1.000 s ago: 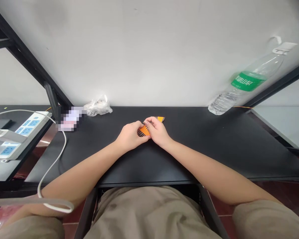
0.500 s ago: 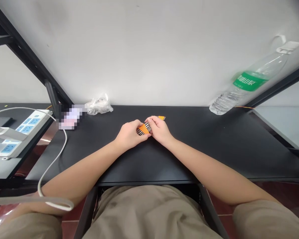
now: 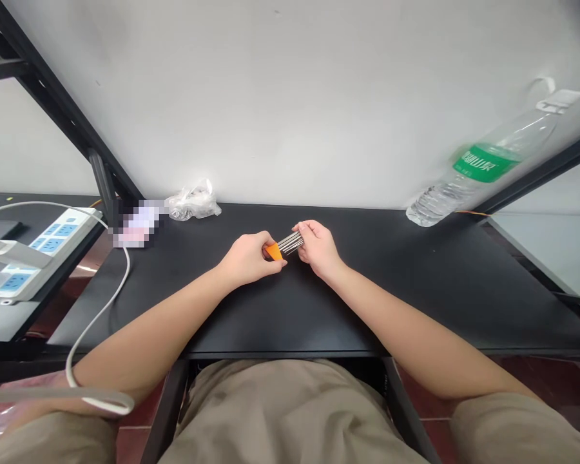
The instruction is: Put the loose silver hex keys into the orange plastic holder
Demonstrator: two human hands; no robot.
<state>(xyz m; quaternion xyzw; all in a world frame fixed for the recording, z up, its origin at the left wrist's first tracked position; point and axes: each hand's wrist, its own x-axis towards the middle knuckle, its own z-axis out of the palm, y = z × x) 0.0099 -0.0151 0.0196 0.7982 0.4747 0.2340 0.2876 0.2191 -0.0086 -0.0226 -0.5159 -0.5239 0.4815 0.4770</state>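
Note:
My left hand point(image 3: 249, 259) is closed on an orange piece point(image 3: 274, 252) at one end of a bundle of thin silver rods point(image 3: 290, 243). My right hand point(image 3: 318, 248) pinches the other end of the rods with thumb and fingers. Between the two hands the rods lie side by side, slanting up to the right, slightly fanned. Both hands are just above the middle of the black tabletop point(image 3: 290, 316). The ends of the rods are hidden by my fingers, so their exact kind cannot be made out.
A large water bottle point(image 3: 486, 162) with a green label leans at the back right. A crumpled clear plastic bag point(image 3: 193, 200) lies by the wall. On the left are a power strip point(image 3: 53, 248) and a white cable point(image 3: 120, 293) looping near my left forearm.
My hands have drawn slightly apart, and a longer stretch of bare rods shows between them. The orange piece that stuck out beyond my right hand is no longer visible.

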